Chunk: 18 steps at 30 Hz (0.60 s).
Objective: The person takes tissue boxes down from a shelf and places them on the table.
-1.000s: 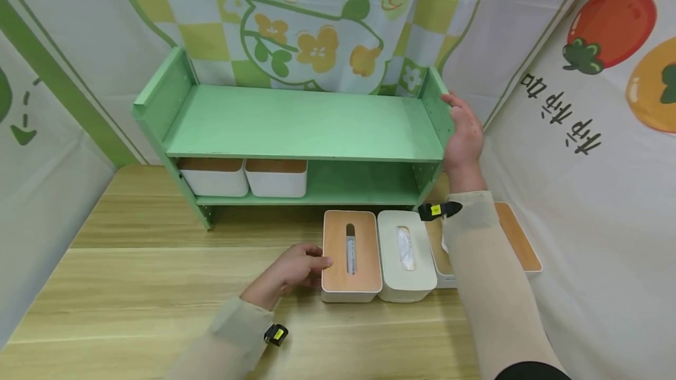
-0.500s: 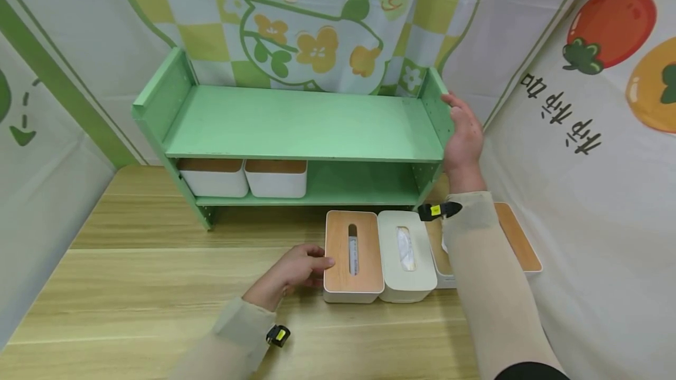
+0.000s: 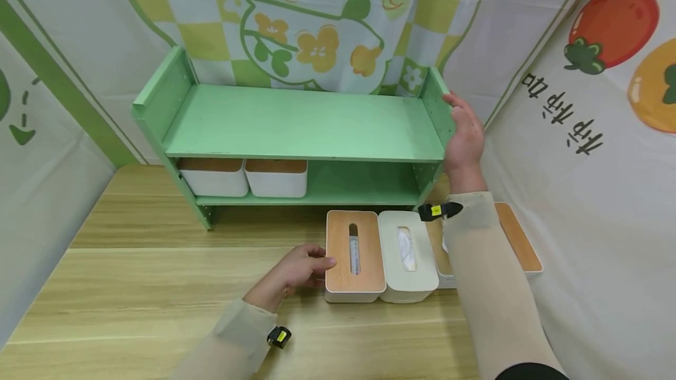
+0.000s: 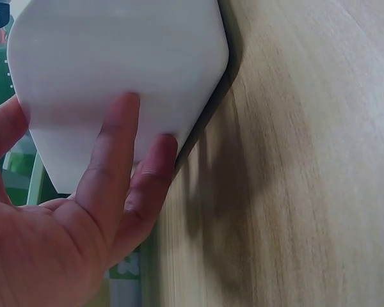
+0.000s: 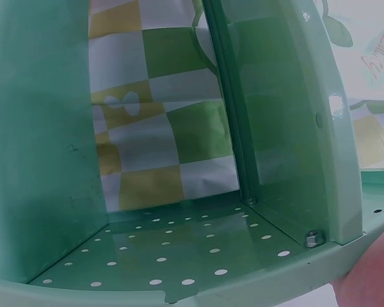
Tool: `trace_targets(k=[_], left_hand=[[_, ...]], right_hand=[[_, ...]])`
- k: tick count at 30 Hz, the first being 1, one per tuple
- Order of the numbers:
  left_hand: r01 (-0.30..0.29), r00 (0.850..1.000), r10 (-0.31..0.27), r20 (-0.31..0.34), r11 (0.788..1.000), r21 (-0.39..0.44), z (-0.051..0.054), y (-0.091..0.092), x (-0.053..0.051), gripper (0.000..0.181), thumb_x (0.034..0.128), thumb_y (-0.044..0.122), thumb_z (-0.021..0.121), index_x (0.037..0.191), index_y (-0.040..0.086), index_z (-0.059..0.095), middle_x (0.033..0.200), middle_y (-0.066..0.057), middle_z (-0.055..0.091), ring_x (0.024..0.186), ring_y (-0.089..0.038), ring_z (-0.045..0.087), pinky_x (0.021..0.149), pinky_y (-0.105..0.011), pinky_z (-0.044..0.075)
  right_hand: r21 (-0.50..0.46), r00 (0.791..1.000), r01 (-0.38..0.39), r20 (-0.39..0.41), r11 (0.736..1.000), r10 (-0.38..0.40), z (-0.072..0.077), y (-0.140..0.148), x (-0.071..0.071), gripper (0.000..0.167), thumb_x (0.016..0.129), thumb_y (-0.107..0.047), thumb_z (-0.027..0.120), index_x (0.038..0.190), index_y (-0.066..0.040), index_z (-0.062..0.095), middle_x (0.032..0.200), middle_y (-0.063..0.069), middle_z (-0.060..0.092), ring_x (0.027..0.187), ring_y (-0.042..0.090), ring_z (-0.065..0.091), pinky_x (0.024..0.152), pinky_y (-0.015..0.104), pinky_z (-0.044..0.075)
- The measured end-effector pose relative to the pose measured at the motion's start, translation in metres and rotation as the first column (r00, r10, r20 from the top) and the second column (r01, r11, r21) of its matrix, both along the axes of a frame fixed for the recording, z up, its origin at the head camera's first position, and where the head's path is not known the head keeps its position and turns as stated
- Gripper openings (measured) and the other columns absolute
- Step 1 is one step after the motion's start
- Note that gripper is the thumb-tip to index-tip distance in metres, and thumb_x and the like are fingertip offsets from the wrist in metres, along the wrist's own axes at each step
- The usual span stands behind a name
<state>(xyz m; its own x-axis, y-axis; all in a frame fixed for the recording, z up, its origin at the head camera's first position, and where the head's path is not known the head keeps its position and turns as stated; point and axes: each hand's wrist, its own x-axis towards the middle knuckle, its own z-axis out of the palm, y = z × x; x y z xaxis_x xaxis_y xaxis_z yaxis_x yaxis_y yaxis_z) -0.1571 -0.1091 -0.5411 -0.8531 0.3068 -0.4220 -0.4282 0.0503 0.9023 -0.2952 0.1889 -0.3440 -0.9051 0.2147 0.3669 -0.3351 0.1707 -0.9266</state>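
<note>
My left hand (image 3: pixel 296 268) lies against the left side of a tissue box (image 3: pixel 364 280) with a wooden lid; its thumb touches the lid's edge. In the left wrist view, the extended fingers (image 4: pixel 109 153) press on the box's white wall (image 4: pixel 121 57). A cream tissue box (image 3: pixel 422 251) stands right beside it, tissue showing in its slot. My right hand (image 3: pixel 465 139) rests on the outer side of the green shelf's (image 3: pixel 306 122) right panel, fingers extended upward. Only a bit of that hand (image 5: pixel 371 275) shows in the right wrist view, by the perforated panel (image 5: pixel 166 249).
Two white boxes with wooden tops (image 3: pixel 213 180) sit at the left of the lower shelf. More wood-topped boxes (image 3: pixel 520 239) stand at the right, partly hidden behind the right forearm. Printed cloth walls enclose the wooden table (image 3: pixel 158 286).
My left hand and the wood-lidded tissue box have shifted slightly to the right, and the cream box has moved a little that way too. The right hand stays on the shelf.
</note>
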Motion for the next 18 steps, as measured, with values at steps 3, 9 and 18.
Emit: trace_targets(k=[3, 9, 18], left_hand=[[-0.002, 1.0, 0.002, -0.002, 1.0, 0.006, -0.0011, 0.0005, 0.0005, 0.054, 0.0915, 0.015, 0.073, 0.13, -0.013, 0.048, 0.107, -0.019, 0.063, 0.088, -0.026, 0.065, 0.075, -0.044, 0.056], [-0.001, 1.0, 0.001, 0.001, 1.0, 0.003, -0.0012, 0.001, 0.0011, 0.05, 0.0917, 0.017, 0.073, 0.127, -0.011, 0.051, 0.106, -0.018, 0.063, 0.089, -0.026, 0.065, 0.076, -0.044, 0.056], [0.005, 1.0, -0.005, -0.01, 1.0, -0.007, -0.0021, 0.0008, 0.0012, 0.052, 0.0919, 0.019, 0.074, 0.128, -0.011, 0.051, 0.108, -0.018, 0.062, 0.09, -0.027, 0.065, 0.077, -0.044, 0.056]], right_hand=[[0.0, 1.0, -0.004, -0.001, 1.0, 0.004, -0.0003, 0.0001, 0.0002, 0.039, 0.107, -0.028, 0.037, 0.133, -0.02, 0.064, 0.151, -0.01, 0.044, 0.14, 0.005, 0.026, 0.112, 0.032, 0.011], [-0.006, 1.0, -0.003, 0.004, 1.0, 0.003, -0.0007, 0.0003, 0.0, 0.039, 0.107, -0.028, 0.037, 0.133, -0.021, 0.064, 0.151, -0.011, 0.044, 0.14, 0.005, 0.026, 0.112, 0.032, 0.011], [0.007, 1.0, 0.002, -0.001, 1.0, -0.002, -0.0015, 0.0006, -0.0002, 0.039, 0.107, -0.029, 0.037, 0.133, -0.021, 0.064, 0.15, -0.011, 0.044, 0.139, 0.005, 0.027, 0.112, 0.031, 0.012]])
